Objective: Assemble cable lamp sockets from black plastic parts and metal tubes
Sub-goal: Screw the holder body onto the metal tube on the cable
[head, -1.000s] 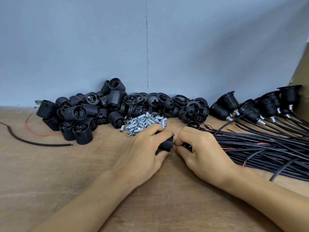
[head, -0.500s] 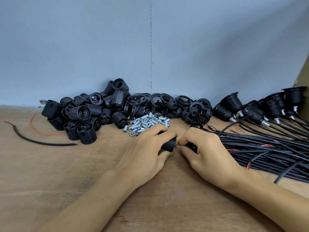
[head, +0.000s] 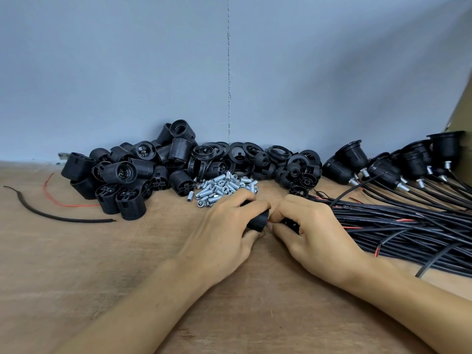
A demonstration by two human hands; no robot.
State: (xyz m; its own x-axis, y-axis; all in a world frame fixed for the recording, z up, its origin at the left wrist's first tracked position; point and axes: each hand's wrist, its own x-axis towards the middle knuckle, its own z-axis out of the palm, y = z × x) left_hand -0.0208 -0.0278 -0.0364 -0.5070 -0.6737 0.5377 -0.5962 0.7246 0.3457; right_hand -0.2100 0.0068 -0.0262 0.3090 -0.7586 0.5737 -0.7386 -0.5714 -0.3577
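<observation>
Black socket (head: 260, 221), left hand (head: 224, 233) gripping it

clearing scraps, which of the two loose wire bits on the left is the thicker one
The black cable offcut, the long curved piece lying nearer the person. The red wire just behind it is much thinner and shorter.

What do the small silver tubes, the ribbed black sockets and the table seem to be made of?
Tubes: likely metal, bright silvery shine, threaded. Sockets: probably moulded plastic, black, faint sheen on ribs. Table: seemingly wood or plywood, matte brown, visible grain streaks.
</observation>
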